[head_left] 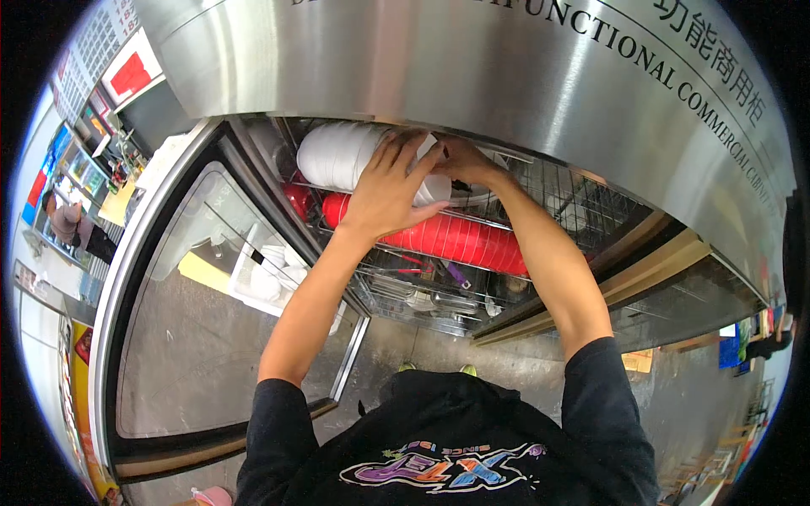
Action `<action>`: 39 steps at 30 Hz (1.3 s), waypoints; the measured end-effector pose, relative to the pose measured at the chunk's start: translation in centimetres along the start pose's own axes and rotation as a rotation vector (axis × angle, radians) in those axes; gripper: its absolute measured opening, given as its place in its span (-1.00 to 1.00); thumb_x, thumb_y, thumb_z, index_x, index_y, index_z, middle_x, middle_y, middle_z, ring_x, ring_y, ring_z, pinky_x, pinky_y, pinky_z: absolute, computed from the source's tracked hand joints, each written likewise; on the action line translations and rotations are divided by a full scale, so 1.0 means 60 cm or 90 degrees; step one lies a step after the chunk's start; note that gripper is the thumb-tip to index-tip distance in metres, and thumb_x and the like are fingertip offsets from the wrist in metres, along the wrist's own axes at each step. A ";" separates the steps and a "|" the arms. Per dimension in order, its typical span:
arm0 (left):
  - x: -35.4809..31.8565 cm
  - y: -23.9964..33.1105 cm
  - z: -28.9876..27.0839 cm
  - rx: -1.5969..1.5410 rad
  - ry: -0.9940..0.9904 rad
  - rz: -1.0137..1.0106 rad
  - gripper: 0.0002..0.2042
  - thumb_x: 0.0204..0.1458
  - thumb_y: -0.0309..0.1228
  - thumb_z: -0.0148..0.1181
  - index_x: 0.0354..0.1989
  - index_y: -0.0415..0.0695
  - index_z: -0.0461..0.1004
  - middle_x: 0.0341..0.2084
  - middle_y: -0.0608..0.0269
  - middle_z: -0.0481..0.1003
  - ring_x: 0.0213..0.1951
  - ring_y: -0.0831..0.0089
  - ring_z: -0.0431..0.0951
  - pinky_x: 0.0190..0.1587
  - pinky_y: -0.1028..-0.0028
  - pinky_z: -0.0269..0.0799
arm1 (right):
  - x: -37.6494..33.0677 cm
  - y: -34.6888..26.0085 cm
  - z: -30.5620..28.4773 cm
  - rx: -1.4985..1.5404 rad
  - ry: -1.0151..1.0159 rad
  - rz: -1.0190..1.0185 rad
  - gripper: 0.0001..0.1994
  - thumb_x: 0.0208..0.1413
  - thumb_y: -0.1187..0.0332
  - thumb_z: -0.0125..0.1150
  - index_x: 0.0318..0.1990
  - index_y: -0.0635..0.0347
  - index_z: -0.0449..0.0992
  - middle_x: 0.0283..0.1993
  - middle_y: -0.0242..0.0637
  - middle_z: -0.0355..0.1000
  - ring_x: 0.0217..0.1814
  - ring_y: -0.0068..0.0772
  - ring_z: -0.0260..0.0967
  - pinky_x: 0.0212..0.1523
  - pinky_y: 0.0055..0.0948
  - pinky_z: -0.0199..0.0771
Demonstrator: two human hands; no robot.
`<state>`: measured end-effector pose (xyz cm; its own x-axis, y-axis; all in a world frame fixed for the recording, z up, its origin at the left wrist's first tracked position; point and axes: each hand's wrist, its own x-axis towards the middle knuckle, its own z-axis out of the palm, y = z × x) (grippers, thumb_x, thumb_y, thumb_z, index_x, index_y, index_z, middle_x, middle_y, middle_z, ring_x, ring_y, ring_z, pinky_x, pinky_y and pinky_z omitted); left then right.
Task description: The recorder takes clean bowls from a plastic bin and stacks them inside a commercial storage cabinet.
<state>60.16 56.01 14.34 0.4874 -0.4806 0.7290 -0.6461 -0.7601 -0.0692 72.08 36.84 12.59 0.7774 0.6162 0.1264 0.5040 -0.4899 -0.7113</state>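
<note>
Both my arms reach into an open steel cabinet with wire shelves (557, 190). My left hand (390, 190) lies spread over the end of a row of stacked white bowls (333, 156) on the upper shelf. My right hand (460, 162) holds the same white stack from the right side, fingers curled on its end. Below the white bowls lies a long row of stacked red bowls (460, 240). Whether either hand grips a single bowl or the whole stack is hidden by the fingers.
The cabinet's glass door (211, 329) stands swung open at my left. The steel cabinet top (439, 59) overhangs the shelves. Utensils and metal dishes (430, 295) lie on a lower shelf. A white tub with white dishes (270, 278) shows through the glass. Another person (72, 223) stands far left.
</note>
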 end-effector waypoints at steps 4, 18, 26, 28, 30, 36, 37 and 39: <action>-0.013 -0.002 0.001 0.009 -0.006 -0.001 -0.25 -0.03 -0.01 0.35 0.32 -0.10 0.30 0.25 -0.08 0.34 0.23 -0.11 0.37 0.43 0.03 0.13 | -0.006 0.014 0.002 0.084 -0.014 0.014 -0.33 -0.01 0.08 0.53 0.22 0.21 0.47 -0.01 -0.13 0.59 -0.03 -0.24 0.54 -0.07 -0.25 0.57; -0.023 -0.006 -0.014 -0.014 0.013 -0.003 -0.19 0.03 -0.03 0.33 0.38 -0.24 0.22 0.27 -0.11 0.34 0.28 -0.11 0.32 0.43 0.02 0.12 | -0.007 0.062 -0.014 0.058 -0.136 0.054 -0.69 0.20 0.14 0.40 -0.23 0.22 0.51 -0.55 -0.45 0.38 -0.60 -0.63 0.26 -0.57 -0.52 0.26; -0.039 -0.005 -0.005 -0.008 0.019 -0.036 -0.20 -0.04 -0.16 0.34 0.40 -0.17 0.21 0.31 -0.13 0.26 0.34 -0.14 0.22 0.47 -0.06 0.01 | -0.012 0.034 0.023 0.161 -0.035 0.058 -0.68 0.24 0.25 0.34 -0.01 0.30 0.53 -0.28 -0.31 0.57 -0.43 -0.54 0.48 -0.40 -0.49 0.63; -0.039 -0.002 -0.002 -0.005 0.024 -0.032 -0.20 -0.04 -0.14 0.35 0.40 -0.17 0.21 0.32 -0.12 0.25 0.35 -0.13 0.21 0.47 -0.08 -0.01 | -0.011 0.035 0.027 0.177 -0.063 0.053 -0.70 0.25 0.27 0.34 -0.02 0.31 0.53 -0.30 -0.31 0.57 -0.42 -0.53 0.50 -0.44 -0.48 0.61; -0.033 0.005 0.002 -0.009 0.029 -0.026 -0.19 -0.04 -0.13 0.36 0.39 -0.17 0.22 0.33 -0.12 0.24 0.36 -0.13 0.19 0.47 -0.10 -0.03 | -0.010 0.046 0.020 0.147 -0.072 0.056 -0.66 0.23 0.22 0.36 -0.02 0.30 0.53 -0.31 -0.29 0.57 -0.42 -0.52 0.50 -0.43 -0.47 0.60; -0.031 0.003 0.005 -0.002 0.033 -0.034 -0.20 -0.01 -0.09 0.36 0.39 -0.16 0.23 0.34 -0.12 0.23 0.38 -0.11 0.18 0.46 -0.12 -0.05 | -0.010 0.033 0.016 -0.045 -0.031 0.003 -0.54 0.18 0.05 0.37 0.00 0.29 0.58 -0.32 -0.22 0.59 -0.40 -0.42 0.54 -0.38 -0.40 0.59; -0.030 0.004 0.005 -0.014 0.031 -0.042 -0.21 0.00 -0.09 0.35 0.39 -0.16 0.23 0.34 -0.12 0.22 0.38 -0.11 0.17 0.45 -0.13 -0.06 | -0.012 0.032 0.015 -0.004 -0.034 0.007 -0.52 0.17 0.04 0.38 0.01 0.30 0.58 -0.31 -0.19 0.60 -0.37 -0.39 0.55 -0.35 -0.38 0.58; -0.029 0.006 0.004 -0.024 0.032 -0.049 -0.22 0.01 -0.10 0.35 0.39 -0.17 0.23 0.34 -0.12 0.22 0.38 -0.11 0.17 0.45 -0.14 -0.06 | -0.016 0.024 0.013 0.036 -0.036 0.009 -0.50 0.16 0.02 0.38 0.02 0.30 0.59 -0.29 -0.16 0.62 -0.34 -0.37 0.56 -0.33 -0.36 0.57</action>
<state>59.19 56.46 12.88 0.5068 -0.3980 0.7647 -0.6298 -0.7767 0.0132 71.77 36.03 10.94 0.7609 0.6441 0.0781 0.4702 -0.4645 -0.7504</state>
